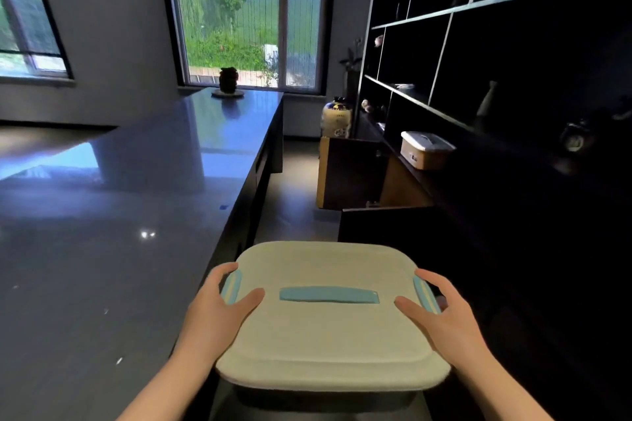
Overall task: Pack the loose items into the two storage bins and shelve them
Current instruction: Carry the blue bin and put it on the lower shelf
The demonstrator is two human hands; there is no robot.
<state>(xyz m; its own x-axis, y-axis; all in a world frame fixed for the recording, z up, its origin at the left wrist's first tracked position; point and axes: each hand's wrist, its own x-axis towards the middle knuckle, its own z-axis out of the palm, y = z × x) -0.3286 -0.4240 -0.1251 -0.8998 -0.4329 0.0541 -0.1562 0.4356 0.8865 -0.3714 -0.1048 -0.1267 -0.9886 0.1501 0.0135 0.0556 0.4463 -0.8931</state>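
I carry one lidded storage bin (328, 335) between the countertop (102, 215) and the dark shelving unit (513, 79), my left hand (219, 311) and right hand (441, 314) each gripping one of its two blue side latches. A second lidded bin (425, 149) sits on a shelf ahead.

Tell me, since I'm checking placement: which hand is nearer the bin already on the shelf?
Right. The right hand grips the carried bin's shelf-side edge, below the shelved bin; the left hand holds the opposite edge, farther away.
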